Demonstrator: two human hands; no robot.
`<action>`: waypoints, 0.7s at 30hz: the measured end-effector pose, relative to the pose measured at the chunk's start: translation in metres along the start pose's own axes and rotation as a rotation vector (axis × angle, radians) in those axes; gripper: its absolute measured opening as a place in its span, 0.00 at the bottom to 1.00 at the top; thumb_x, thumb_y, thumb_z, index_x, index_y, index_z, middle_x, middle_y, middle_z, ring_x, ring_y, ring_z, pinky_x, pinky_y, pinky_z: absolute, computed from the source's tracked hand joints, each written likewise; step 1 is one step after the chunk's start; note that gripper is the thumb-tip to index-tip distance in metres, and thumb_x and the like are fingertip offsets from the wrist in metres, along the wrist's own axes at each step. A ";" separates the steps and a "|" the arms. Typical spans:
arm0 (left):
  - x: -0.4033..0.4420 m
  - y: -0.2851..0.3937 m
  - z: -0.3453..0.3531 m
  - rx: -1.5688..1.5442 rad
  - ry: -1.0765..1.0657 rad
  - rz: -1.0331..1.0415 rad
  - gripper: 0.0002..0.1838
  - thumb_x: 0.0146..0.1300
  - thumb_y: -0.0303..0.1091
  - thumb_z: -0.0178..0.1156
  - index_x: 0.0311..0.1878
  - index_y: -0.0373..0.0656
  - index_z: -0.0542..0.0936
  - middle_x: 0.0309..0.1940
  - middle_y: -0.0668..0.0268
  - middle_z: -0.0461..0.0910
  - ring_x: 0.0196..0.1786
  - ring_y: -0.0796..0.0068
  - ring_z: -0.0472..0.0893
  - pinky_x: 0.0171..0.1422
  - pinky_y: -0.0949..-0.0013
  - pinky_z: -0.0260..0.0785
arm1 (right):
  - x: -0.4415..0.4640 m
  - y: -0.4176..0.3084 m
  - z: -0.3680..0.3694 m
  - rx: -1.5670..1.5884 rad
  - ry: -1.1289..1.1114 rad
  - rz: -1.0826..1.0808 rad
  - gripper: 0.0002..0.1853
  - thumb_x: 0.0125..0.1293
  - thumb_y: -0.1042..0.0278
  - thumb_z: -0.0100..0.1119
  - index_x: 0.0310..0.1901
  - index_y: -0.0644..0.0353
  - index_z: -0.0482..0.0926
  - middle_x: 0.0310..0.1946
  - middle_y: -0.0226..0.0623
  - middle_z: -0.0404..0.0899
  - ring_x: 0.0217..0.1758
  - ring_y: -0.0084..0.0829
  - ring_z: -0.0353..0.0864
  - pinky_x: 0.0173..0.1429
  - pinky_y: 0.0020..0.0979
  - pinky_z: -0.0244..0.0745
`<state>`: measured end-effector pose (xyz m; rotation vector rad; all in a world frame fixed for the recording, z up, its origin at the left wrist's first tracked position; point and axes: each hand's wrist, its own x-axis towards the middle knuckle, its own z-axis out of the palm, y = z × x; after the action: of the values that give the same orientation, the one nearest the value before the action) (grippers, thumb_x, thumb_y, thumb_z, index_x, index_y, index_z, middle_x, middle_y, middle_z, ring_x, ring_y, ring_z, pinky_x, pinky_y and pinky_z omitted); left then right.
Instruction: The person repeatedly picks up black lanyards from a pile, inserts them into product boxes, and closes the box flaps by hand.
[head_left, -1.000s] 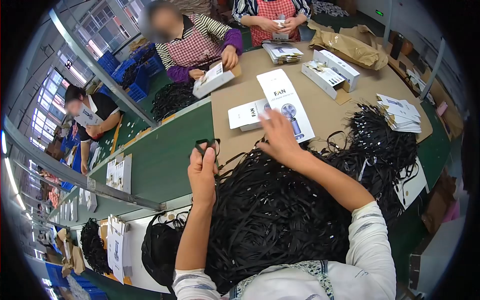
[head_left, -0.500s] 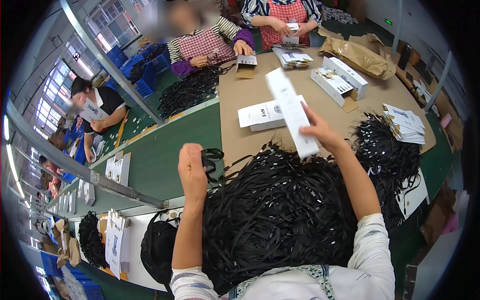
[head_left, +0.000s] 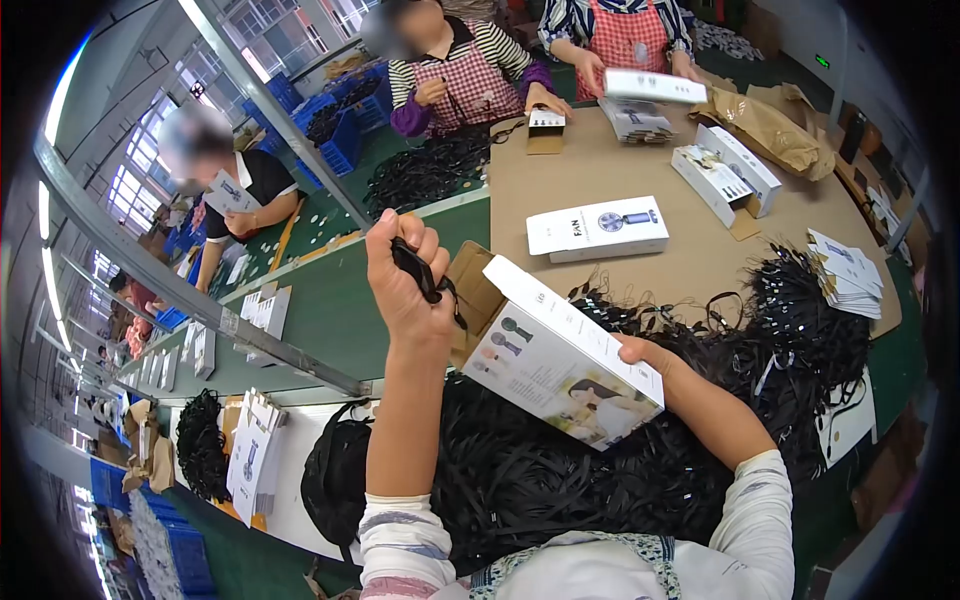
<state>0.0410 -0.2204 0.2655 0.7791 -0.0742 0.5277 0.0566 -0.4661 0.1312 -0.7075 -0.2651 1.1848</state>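
My right hand [head_left: 650, 358] grips one end of a white fan box [head_left: 560, 360], printed with fans and a picture of a person. The box is tilted, and its brown-lined end flap [head_left: 468, 290] stands open toward my left hand [head_left: 405, 275]. Closed in a fist, that hand holds a folded black cord [head_left: 415, 268] just beside the open end. Below both hands spreads a large heap of black cords [head_left: 530, 490] with small shiny ends, partly covered by the box. Another fan box [head_left: 597, 230] lies on the brown board [head_left: 515, 180] beyond.
Open boxes [head_left: 735, 185] and crumpled brown paper [head_left: 770, 130] are at the far right. Flat cartons [head_left: 845, 270] rest by a second cord pile. A metal post [head_left: 270, 110] rises on the left. Co-workers [head_left: 465, 75] work across the table.
My right hand has brought its box down and turned it, so the open end faces left. My left hand has risen with the cord. A co-worker opposite has moved a box over the stack.
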 end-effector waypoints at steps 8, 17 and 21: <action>-0.012 0.001 -0.019 1.073 -0.398 0.215 0.06 0.59 0.32 0.56 0.34 0.39 0.74 0.37 0.65 0.75 0.44 0.76 0.72 0.54 0.72 0.61 | -0.003 0.003 -0.009 0.216 -0.071 0.024 0.47 0.40 0.58 0.66 0.65 0.60 0.59 0.59 0.50 0.67 0.59 0.46 0.70 0.65 0.45 0.62; -0.088 -0.054 -0.082 0.898 -0.121 0.036 0.35 0.59 0.38 0.59 0.65 0.39 0.53 0.63 0.57 0.57 0.65 0.65 0.59 0.67 0.62 0.52 | 0.023 -0.010 -0.001 0.105 -0.077 -0.114 0.48 0.43 0.49 0.59 0.67 0.60 0.54 0.62 0.51 0.63 0.60 0.49 0.68 0.63 0.50 0.62; -0.122 -0.069 -0.098 0.332 -0.166 -0.790 0.39 0.60 0.47 0.61 0.66 0.38 0.52 0.61 0.60 0.62 0.61 0.65 0.66 0.61 0.61 0.64 | 0.056 -0.004 0.005 0.078 -0.116 -0.153 0.41 0.49 0.53 0.58 0.63 0.68 0.59 0.57 0.50 0.69 0.57 0.42 0.72 0.64 0.39 0.65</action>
<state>-0.0442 -0.2452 0.1196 1.0933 0.1700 -0.2843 0.0778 -0.4142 0.1287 -0.5421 -0.3616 1.0858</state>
